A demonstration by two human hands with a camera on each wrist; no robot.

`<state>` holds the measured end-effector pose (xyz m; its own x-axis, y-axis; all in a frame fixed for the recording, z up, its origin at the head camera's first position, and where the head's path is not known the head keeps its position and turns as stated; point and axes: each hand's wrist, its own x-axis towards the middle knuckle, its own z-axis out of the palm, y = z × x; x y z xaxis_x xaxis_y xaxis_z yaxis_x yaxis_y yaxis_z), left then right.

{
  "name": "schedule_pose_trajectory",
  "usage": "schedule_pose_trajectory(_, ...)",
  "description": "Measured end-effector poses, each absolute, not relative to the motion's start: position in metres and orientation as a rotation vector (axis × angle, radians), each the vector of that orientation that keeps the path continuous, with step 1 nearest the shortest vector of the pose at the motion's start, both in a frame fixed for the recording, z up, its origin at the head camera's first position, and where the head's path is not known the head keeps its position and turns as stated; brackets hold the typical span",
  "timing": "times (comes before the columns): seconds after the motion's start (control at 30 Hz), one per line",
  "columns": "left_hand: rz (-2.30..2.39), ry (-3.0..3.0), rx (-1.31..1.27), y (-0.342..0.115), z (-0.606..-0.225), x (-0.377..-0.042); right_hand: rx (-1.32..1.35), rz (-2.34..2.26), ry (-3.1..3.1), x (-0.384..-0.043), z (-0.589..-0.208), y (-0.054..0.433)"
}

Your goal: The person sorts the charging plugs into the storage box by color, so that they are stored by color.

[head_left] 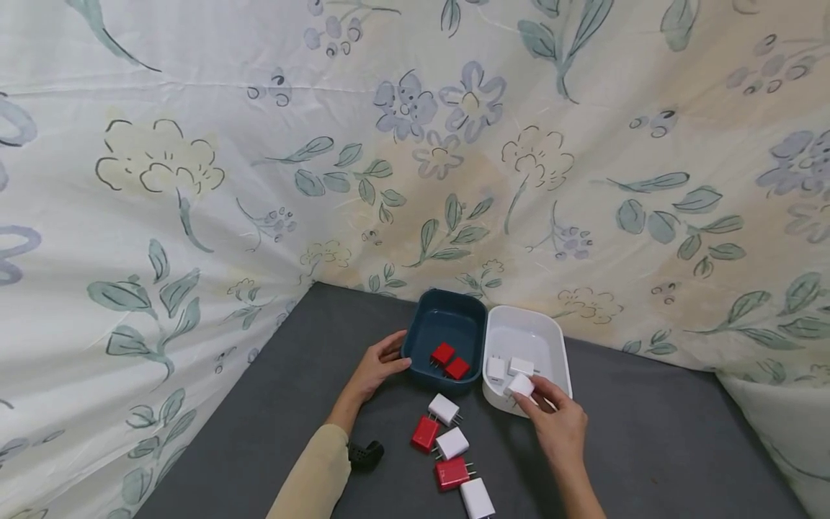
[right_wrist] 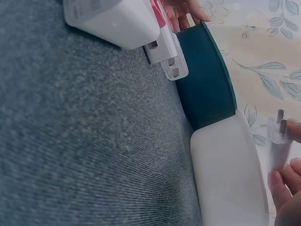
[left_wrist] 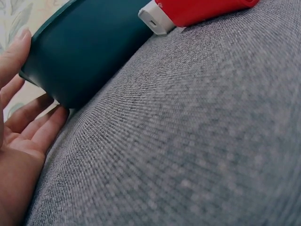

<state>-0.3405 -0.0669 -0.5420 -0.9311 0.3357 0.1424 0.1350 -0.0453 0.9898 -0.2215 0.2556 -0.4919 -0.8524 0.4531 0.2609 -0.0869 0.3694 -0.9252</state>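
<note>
Right grip (head_left: 563,423) pinches a white charger (head_left: 520,386) over the white box (head_left: 534,337); two white chargers (head_left: 496,368) lie inside. Left grip (head_left: 378,367), fingers relaxed, touches the blue box (head_left: 449,321) holding two red chargers (head_left: 457,369). Five loose chargers (head_left: 452,473) on the surface (head_left: 635,440).

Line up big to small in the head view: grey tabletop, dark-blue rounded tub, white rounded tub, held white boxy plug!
Grey tabletop
Dark-blue rounded tub and white rounded tub: nearly alike
Held white boxy plug
</note>
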Motion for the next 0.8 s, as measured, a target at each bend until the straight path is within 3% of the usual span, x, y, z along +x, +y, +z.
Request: schedule_pose_trajectory(0.8, 2.148, 2.030, 0.524, -0.068, -0.548, -0.343, -0.302, 1.474, -2.137, -0.233, -0.490, 0.254)
